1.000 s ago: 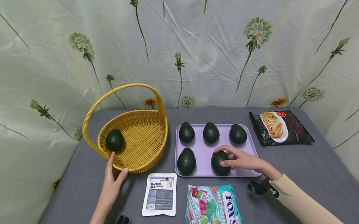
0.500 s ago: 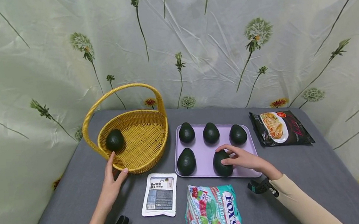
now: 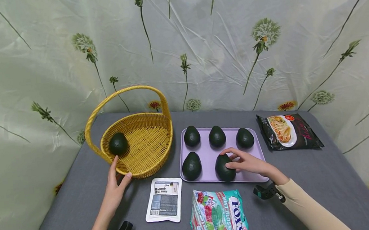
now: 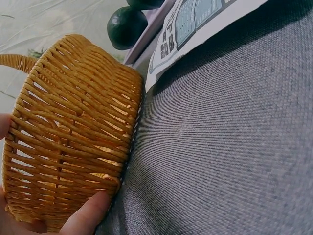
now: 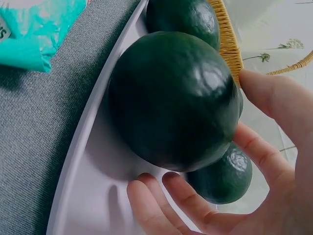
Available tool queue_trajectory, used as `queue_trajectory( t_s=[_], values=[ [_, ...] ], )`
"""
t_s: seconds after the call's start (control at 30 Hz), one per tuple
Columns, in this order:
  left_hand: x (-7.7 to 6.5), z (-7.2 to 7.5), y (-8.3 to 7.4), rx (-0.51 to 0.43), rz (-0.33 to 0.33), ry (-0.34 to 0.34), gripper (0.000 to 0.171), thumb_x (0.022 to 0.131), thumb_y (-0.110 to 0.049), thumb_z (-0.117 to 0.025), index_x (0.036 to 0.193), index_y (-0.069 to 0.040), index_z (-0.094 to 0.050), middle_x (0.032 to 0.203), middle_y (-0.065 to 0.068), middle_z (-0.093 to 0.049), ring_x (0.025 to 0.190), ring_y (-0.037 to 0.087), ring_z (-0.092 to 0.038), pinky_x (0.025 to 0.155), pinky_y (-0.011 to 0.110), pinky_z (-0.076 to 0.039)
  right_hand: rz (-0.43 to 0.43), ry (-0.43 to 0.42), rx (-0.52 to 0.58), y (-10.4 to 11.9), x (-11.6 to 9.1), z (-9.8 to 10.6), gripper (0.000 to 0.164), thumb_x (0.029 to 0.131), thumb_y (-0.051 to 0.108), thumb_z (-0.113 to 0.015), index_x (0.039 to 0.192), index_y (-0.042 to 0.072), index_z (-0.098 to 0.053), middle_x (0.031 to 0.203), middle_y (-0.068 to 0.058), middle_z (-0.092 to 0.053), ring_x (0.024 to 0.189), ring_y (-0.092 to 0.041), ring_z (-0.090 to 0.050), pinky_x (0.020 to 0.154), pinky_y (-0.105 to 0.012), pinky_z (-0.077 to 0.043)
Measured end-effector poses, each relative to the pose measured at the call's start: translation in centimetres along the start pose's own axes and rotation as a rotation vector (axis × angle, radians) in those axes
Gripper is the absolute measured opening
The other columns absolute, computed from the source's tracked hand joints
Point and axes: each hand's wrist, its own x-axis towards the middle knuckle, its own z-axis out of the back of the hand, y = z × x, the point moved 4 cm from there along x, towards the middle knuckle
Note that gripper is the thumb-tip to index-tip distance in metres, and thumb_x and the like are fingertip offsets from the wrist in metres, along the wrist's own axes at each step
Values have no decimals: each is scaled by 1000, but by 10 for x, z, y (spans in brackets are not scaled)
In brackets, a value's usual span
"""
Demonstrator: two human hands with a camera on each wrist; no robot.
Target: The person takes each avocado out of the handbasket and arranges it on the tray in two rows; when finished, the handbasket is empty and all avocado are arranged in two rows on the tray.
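My right hand (image 3: 245, 162) has its thumb and curled fingers on a dark green avocado (image 3: 225, 168) at the front of the lilac tray (image 3: 208, 163). In the right wrist view the thumb and one finger meet the avocado (image 5: 171, 98), while other fingertips stand apart from it. Another avocado (image 3: 191, 166) sits to its left and three more stand in the back row. My left hand (image 3: 114, 187) touches the near-left side of a yellow wicker basket (image 3: 147, 143) with spread fingers. Its thumb (image 4: 88, 215) presses the wicker wall low down. Inside the basket lies one avocado (image 3: 118, 144).
A white pouch (image 3: 164, 199) lies flat between the basket and a teal candy bag (image 3: 218, 215) at the table's front. Right of the tray is a black noodle packet (image 3: 289, 131). Behind the grey table hangs a floral curtain (image 3: 212, 55).
Under my right hand the avocado shifts slightly right, then back left with a lean. The right hand moves only a little. My left hand and the basket stay put.
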Motion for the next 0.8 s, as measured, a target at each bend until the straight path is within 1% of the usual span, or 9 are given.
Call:
queue_trajectory(
  t_s=[0.13,0.27,0.4,0.5,0.63,0.8],
  values=[
    [0,0,-1,0,-3,0,79,98,-19,-54,155,-17,0,157,19,1,138,46,-9,103,67,-15,7,0,-7,-1,0,0,42,95,22,-61,133,9,-47,128,-23,-47,109,-36,-52,78,-42,-53],
    [0,0,0,4,5,0,79,98,-20,-55,155,-18,0,157,18,2,139,44,-7,104,67,-14,10,-18,-18,1,1,2,43,95,22,-61,133,7,-47,129,-23,-47,110,-38,-53,79,-42,-53],
    [0,0,1,11,15,-4,79,98,-22,-55,155,-18,-1,158,16,2,140,43,-6,105,67,-13,23,-63,-41,7,4,9,44,95,22,-61,133,4,-48,131,-23,-47,113,-38,-53,82,-43,-51],
    [1,1,2,7,3,-1,78,98,-20,-55,155,-16,-1,157,17,2,141,42,-5,105,66,-13,43,-97,-65,14,10,14,43,95,22,-61,132,4,-50,132,-22,-48,114,-38,-52,86,-45,-48],
    [2,1,2,-9,-20,6,78,98,-15,-55,155,-13,-2,157,19,1,140,41,-6,106,64,-15,94,-101,-65,28,25,16,41,95,20,-60,132,4,-50,131,-24,-49,116,-39,-50,91,-47,-44],
    [2,2,1,-7,-33,1,77,97,-13,-56,155,-13,-4,157,20,-1,140,41,-9,105,63,-17,169,-47,-27,57,59,7,42,96,18,-59,134,3,-49,133,-24,-47,118,-39,-49,92,-45,-44]
  ],
)
